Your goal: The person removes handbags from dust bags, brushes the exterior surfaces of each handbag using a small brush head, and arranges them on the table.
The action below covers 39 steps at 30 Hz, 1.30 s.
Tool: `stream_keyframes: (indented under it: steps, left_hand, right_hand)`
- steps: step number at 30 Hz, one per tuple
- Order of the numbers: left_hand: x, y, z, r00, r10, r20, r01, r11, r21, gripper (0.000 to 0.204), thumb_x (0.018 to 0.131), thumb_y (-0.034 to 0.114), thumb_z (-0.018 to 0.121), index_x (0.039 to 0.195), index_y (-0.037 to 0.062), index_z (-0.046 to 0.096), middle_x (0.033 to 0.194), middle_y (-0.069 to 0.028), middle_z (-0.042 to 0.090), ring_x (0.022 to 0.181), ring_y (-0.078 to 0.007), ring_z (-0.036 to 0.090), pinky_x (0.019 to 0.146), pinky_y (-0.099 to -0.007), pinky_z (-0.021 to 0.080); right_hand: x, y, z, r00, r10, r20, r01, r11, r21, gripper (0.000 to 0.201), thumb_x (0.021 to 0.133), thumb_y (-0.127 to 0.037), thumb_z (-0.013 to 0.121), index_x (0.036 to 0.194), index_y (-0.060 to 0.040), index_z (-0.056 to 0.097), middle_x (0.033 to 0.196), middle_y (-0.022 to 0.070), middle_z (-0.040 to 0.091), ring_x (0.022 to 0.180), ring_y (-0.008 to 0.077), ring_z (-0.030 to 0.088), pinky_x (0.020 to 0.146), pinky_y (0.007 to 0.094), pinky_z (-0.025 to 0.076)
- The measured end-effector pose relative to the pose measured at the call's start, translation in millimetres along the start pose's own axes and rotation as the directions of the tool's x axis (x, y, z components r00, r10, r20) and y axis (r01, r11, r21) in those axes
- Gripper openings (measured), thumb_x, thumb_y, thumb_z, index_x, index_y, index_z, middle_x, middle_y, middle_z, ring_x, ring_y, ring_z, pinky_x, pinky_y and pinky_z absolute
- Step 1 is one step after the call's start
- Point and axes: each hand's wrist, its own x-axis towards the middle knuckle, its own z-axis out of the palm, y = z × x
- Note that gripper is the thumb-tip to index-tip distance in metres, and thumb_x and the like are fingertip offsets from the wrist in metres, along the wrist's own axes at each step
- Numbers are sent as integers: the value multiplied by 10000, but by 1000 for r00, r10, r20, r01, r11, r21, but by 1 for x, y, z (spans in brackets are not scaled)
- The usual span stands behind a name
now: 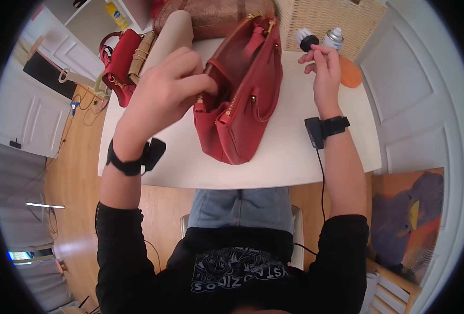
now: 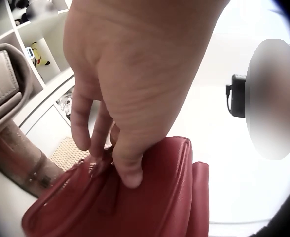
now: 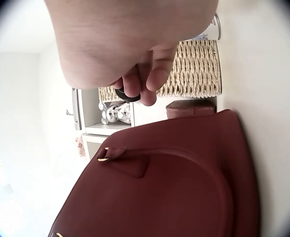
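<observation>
left hand: [image 1: 164, 91] at the near left end of the red bag [image 1: 245, 138], gripping its top edge near the zip [image 1: 234, 102]
left fingers: curled, thumb and fingers clamped on the bag edge; thumb flat on the red leather in left wrist view, other fingers at the zip side
right hand: [image 1: 327, 78] raised right of the bag, well apart from it, near the spray can [image 1: 335, 37]
right fingers: bent, some tips together on the black part of a small brush [image 1: 308, 41]; exact grip partly hidden
brush: white top, black lower part, held up at the fingertips
red bag: on the white table [image 1: 177, 162], upright, top open, between the two hands; inside partly visible
bag handle: [image 1: 264, 119] one loop hangs down the right side
behind bag: brown patterned bag [image 1: 211, 20] at the back of the table; wicker basket [image 1: 323, 21] back right
right of bag: spray can standing by the basket; orange item [image 1: 350, 72] beside the right hand, partly covered by it
left of bag: small red bag [image 1: 123, 63], tan wallet [image 1: 141, 58], beige item [image 1: 173, 36] side by side, beyond the left forearm
shelf: yellow bottle [image 1: 117, 15] at far left
wrists: black strap with a small camera on each
</observation>
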Motion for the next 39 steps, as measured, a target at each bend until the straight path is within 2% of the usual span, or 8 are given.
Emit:
stream_keyframes:
  steps: [12,19,21,24,26,32,34,39]
  left_hand:
    - [48,-8,52,923,-12,-385,119,959,256,288,778,-78,730,1014,73,660,861,-80,575,859,-299,614,743,-436,522]
    - [62,-21,23,994,52,-100,-23,962,270,410,822,-115,679,1198,44,648,1065,-130,634,1053,-381,625,872,-472,524]
    - [71,-16,13,995,85,-44,-70,960,272,431,823,-127,671,1214,54,656,1074,-120,632,1076,-368,617,889,-467,523]
    - [86,28,8,968,216,124,-249,846,471,168,794,138,717,919,108,609,905,-75,551,961,-274,571,842,-367,499]
    - [88,26,35,984,174,47,-179,967,181,156,796,83,713,916,97,616,951,-87,563,968,-289,581,840,-368,508]
    - [72,11,55,991,106,-84,-79,958,276,140,905,83,745,996,35,649,918,-89,605,924,-251,638,791,-355,544]
    - [59,-2,70,993,-65,-99,71,996,58,517,802,-104,696,1285,79,682,1111,-106,619,1150,-352,592,928,-436,546]
    - [50,17,69,973,-15,-230,-7,996,-93,523,781,3,753,1296,81,711,1289,-123,619,1292,-356,510,1093,-448,493]
  right_hand:
    - [0,1,0,995,-100,-7,100,994,36,192,1106,-152,607,1235,-21,662,1024,46,744,944,90,677,811,242,529]
    - [9,11,-19,971,142,195,-139,990,-30,160,1095,-127,599,1204,-34,672,1111,33,729,1032,93,665,914,250,508]
    - [10,6,-25,888,259,380,-107,920,-378,114,1084,-116,610,1140,-51,685,1039,-2,717,981,80,645,881,253,511]
    - [2,0,-9,881,181,437,1,923,-384,163,1047,-163,621,1070,-21,699,881,73,715,781,154,660,757,317,527]
    - [-3,-3,0,879,90,468,74,944,-322,199,1046,-180,615,1075,-3,701,825,79,708,768,167,662,743,319,530]
    - [14,8,-20,997,-6,77,22,978,-207,193,1056,-156,569,1002,3,664,729,50,653,632,125,593,590,297,464]
    - [17,3,-19,997,-44,70,58,978,-202,147,1057,-143,565,1020,-10,614,713,46,659,618,99,570,563,283,433]
    - [11,3,-11,1000,3,-13,-6,970,-242,152,1049,-133,615,1095,6,574,752,72,714,612,104,573,588,270,464]
